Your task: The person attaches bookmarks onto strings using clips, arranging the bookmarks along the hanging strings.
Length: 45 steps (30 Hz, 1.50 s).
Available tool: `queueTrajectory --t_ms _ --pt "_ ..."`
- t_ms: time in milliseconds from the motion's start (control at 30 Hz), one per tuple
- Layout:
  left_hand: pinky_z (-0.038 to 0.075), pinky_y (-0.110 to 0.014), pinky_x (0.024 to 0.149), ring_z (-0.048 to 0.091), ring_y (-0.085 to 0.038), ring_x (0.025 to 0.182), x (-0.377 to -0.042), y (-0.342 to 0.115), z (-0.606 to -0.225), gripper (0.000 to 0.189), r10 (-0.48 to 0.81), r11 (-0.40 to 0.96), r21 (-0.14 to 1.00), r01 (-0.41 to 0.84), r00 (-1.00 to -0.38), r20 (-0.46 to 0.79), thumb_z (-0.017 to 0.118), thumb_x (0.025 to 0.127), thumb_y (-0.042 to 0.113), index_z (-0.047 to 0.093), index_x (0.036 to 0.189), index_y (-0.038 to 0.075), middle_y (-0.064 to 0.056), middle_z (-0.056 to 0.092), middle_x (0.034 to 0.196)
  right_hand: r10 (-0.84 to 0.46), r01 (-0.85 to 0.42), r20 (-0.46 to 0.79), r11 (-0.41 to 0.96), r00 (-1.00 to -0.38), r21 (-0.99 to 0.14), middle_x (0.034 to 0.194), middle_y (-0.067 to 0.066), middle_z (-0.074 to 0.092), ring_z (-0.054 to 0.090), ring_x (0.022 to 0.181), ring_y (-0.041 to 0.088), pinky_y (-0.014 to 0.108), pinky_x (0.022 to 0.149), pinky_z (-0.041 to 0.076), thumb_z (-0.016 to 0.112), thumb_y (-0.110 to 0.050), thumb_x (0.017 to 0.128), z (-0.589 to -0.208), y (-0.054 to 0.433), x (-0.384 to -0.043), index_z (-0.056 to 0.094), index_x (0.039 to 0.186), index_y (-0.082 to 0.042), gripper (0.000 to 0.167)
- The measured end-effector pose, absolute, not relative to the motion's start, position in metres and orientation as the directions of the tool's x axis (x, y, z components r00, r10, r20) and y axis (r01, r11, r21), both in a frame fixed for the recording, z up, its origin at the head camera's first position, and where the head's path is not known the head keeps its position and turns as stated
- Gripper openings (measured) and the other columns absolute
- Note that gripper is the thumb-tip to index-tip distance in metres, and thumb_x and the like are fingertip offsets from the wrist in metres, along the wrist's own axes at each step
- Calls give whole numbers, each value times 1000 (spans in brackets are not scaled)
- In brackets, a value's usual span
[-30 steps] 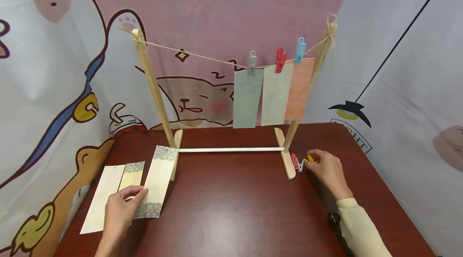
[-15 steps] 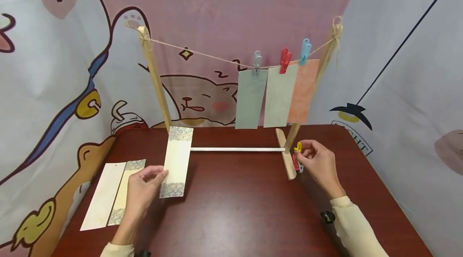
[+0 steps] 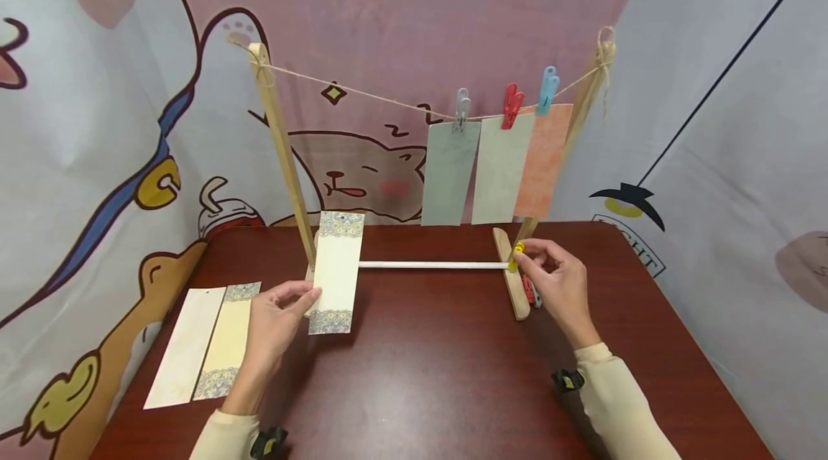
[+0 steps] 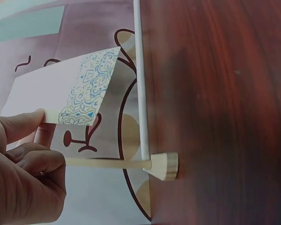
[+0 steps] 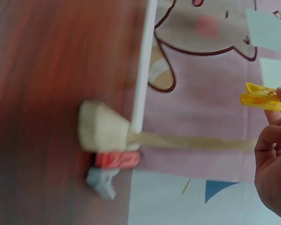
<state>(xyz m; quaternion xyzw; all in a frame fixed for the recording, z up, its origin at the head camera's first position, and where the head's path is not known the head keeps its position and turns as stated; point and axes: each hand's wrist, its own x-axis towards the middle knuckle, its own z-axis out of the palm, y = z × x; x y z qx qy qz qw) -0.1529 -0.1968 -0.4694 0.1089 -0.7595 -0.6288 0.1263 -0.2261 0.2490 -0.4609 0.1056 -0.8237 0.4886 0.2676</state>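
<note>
Between thumb and fingers my left hand (image 3: 279,320) pinches a cream bookmark-like card (image 3: 338,269) by its left edge, raised off the table. Patterned lace-like bands cross its top and bottom, and a small hole shows near the top. A yellow clothespin (image 5: 260,97) is pinched in my right hand (image 3: 558,287), close to the stand's right post. On the string (image 3: 362,93) hang a grey-green card (image 3: 451,172), a pale card (image 3: 502,171) and an orange card (image 3: 545,162), held by a grey clothespin (image 3: 462,109), a red clothespin (image 3: 512,106) and a blue clothespin (image 3: 547,90).
Two more cards, one plain white (image 3: 184,348) and one yellowish with patterned ends (image 3: 226,341), lie at the left. The wooden stand has a white crossbar (image 3: 433,265) and a right foot (image 3: 511,280). Beside that foot lie a red clothespin (image 5: 117,160) and a grey clothespin (image 5: 102,182).
My left hand has lifted the patterned card off the others and carried it right and away from me. My right hand has picked up the yellow clothespin and moved left.
</note>
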Motion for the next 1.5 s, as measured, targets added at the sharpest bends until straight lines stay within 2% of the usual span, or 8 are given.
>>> queueTrajectory --t_ms 133,300,533,733,1000,1100,1300,1500 --pt "47 -22 63 66 -9 82 -158 -190 -467 17 -324 172 984 37 -942 92 86 97 9 83 106 -4 -13 80 100 94 -476 560 424 -823 -771 87 21 69 54 66 15 18 56 40 81 8 95 -436 230 -220 77 114 8 19" --pt "42 -22 54 62 -10 71 -163 -185 -461 15 -325 157 983 93 -935 141 87 96 9 84 104 -3 -16 79 96 115 -479 543 346 -832 -807 85 21 65 53 65 14 18 54 39 78 9 95 -413 212 -214 76 113 10 18" --pt "49 -26 70 69 -18 94 -170 -182 -453 17 -294 178 979 102 -944 152 88 95 13 85 107 1 -10 81 105 107 -453 489 246 -866 -857 80 16 62 50 63 12 20 48 38 78 3 98 -399 198 -219 76 114 8 16" --pt "48 -24 70 68 -18 92 -173 -174 -443 20 -300 158 980 122 -940 165 89 95 15 85 109 1 -13 81 103 75 -467 482 156 -873 -870 73 10 57 43 54 13 22 42 33 82 -6 99 -410 197 -237 80 114 -3 15" --pt "49 -25 72 68 -16 94 -181 -162 -438 17 -316 134 980 151 -930 186 88 95 12 85 106 0 -13 81 101 29 -520 528 136 -849 -843 71 8 53 41 58 14 24 49 29 82 -3 98 -386 180 -239 80 120 -4 22" --pt "51 -24 73 70 -17 94 -184 -158 -439 17 -300 115 982 152 -937 180 88 95 12 85 107 0 -14 81 102 25 -538 544 123 -839 -834 75 6 58 43 60 13 24 51 30 82 -3 98 -376 171 -241 80 122 -3 24" --pt "48 -24 67 70 -21 91 -191 -150 -439 16 -284 103 979 174 -938 197 89 94 13 86 106 2 -12 81 100 4 -571 574 96 -819 -815 103 5 72 43 62 13 23 52 30 80 -2 99 -359 155 -247 78 128 -2 28" --pt "54 -27 77 72 -21 95 -203 -145 -435 15 -256 50 969 240 -935 245 88 94 10 85 106 1 -13 81 99 5 -632 634 70 -774 -772 108 5 72 43 64 12 22 53 31 78 2 99 -338 138 -252 74 132 2 33"
